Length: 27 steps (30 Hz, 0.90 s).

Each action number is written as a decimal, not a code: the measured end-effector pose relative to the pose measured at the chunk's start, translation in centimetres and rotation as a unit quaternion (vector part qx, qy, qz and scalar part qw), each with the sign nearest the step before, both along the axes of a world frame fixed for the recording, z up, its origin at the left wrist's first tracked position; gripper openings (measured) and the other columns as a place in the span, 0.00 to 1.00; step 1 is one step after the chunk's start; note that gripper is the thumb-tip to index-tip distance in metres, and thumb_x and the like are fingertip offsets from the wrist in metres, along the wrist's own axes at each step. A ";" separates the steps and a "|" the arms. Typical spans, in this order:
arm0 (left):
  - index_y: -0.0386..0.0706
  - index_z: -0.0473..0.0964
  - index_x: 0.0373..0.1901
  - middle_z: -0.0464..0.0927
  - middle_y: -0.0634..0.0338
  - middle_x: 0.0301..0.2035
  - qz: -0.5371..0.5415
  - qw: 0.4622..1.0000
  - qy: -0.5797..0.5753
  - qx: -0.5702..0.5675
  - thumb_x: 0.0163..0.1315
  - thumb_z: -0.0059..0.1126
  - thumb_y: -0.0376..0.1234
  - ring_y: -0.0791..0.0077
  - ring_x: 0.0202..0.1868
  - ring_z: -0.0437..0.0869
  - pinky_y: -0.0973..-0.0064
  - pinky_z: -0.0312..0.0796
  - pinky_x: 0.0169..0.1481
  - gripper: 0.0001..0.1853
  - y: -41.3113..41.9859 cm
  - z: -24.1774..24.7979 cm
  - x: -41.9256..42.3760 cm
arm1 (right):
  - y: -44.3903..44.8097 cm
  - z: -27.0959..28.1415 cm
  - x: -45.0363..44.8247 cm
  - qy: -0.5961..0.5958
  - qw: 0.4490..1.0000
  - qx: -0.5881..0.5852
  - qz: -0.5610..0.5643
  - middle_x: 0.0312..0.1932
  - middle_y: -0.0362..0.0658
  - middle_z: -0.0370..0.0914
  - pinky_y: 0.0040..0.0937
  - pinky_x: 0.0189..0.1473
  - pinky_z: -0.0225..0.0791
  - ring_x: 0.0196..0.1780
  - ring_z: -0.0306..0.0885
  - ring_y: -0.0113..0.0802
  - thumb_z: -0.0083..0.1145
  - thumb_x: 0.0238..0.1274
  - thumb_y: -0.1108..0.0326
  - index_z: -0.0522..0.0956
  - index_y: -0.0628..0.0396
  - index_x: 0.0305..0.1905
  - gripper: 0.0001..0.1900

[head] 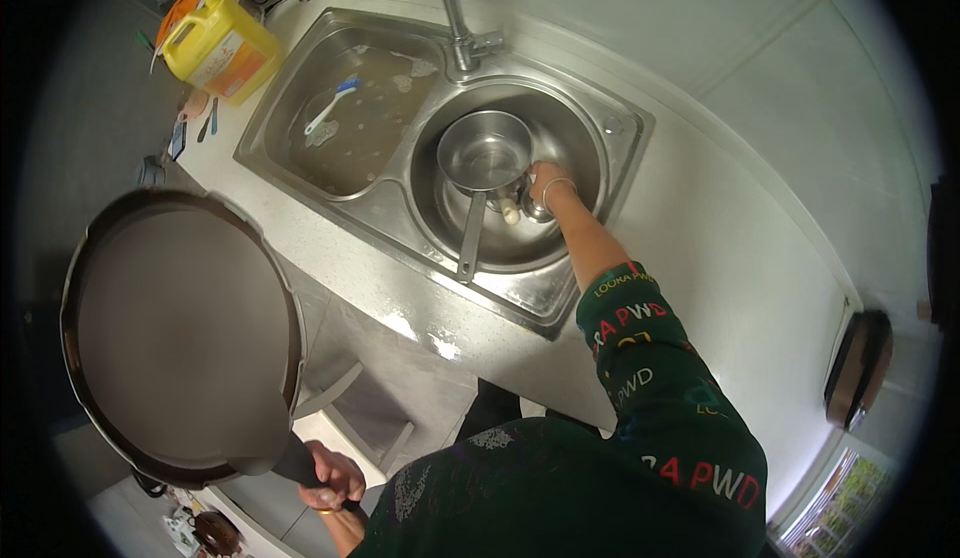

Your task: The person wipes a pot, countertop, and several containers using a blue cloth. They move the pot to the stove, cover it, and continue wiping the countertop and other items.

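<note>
My left hand [334, 477] is closed around the black handle of a large frying pan [180, 333], held in the air left of the counter with its round, grey-brown face towards me. Down in the round right sink basin [577, 126] is my right hand [551, 183], its fingers by the rim of a stainless-steel saucepan [486, 151]. The saucepan's long flat handle [471, 239] reaches over the basin's front edge. A small metal vessel [537, 209] lies under my right hand, beside a pale knob-ended handle [510, 213]. My right fingertips are partly hidden, so their grip is unclear.
Cloudy water fills the left basin [352, 160], with a blue-and-white brush [332, 106] in it. A faucet [465, 51] rises behind both basins. A yellow jug [223, 47] stands at the counter's left end, near a phone [178, 140]. A white stool [352, 427] is below.
</note>
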State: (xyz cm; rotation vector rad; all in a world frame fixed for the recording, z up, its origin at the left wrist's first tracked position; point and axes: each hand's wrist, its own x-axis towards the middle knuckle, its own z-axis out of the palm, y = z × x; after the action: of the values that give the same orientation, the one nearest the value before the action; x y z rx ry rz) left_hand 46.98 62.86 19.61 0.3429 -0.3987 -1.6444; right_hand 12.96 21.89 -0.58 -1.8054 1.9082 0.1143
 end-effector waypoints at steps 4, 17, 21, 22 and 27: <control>0.38 0.60 0.32 0.65 0.55 0.08 0.038 0.999 0.004 0.016 0.45 0.57 0.22 0.73 0.06 0.57 0.73 0.51 0.09 0.16 1.8 -1.0 -1.0 | -0.8 -3.6 0.4 -0.023 0.999 -0.005 -0.035 0.51 0.53 0.80 0.39 0.59 0.69 0.57 0.76 0.49 0.64 0.50 0.64 0.81 0.52 0.51 0.20; 0.39 0.60 0.33 0.62 0.57 0.08 0.037 0.995 0.001 0.095 0.46 0.59 0.24 0.74 0.07 0.57 0.74 0.50 0.10 0.17 1.1 -2.0 -3.7 | -1.4 -5.7 0.5 0.034 0.999 0.011 0.021 0.54 0.48 0.78 0.40 0.58 0.70 0.58 0.76 0.47 0.55 0.59 0.60 0.81 0.53 0.49 0.16; 0.39 0.60 0.32 0.61 0.58 0.09 0.053 0.988 -0.034 0.144 0.46 0.60 0.24 0.74 0.08 0.58 0.74 0.50 0.11 0.17 0.9 -1.5 -4.5 | -0.6 -5.1 -0.5 0.039 0.989 -0.079 0.121 0.44 0.53 0.82 0.41 0.53 0.72 0.52 0.79 0.50 0.63 0.52 0.52 0.83 0.58 0.42 0.20; 0.40 0.60 0.31 0.62 0.59 0.09 0.053 0.985 -0.032 0.159 0.45 0.60 0.22 0.75 0.08 0.60 0.74 0.52 0.13 0.17 0.8 -1.4 -4.6 | -0.6 -4.9 -0.8 0.015 0.990 -0.085 0.110 0.44 0.53 0.82 0.40 0.54 0.72 0.52 0.79 0.49 0.63 0.51 0.51 0.83 0.58 0.41 0.21; 0.39 0.61 0.30 0.63 0.61 0.09 0.052 0.967 -0.109 0.225 0.42 0.60 0.19 0.75 0.08 0.62 0.74 0.59 0.17 0.17 0.0 -1.0 -5.6 | -1.3 -3.3 -3.7 -0.023 1.000 0.008 -0.010 0.54 0.53 0.77 0.39 0.55 0.71 0.55 0.78 0.46 0.67 0.49 0.51 0.82 0.57 0.47 0.24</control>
State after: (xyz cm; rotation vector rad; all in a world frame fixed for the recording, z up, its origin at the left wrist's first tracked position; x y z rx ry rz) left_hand 41.37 62.90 18.62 0.8763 -0.1605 -1.5881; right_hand 9.22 20.63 -3.85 -1.7631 1.8879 0.0797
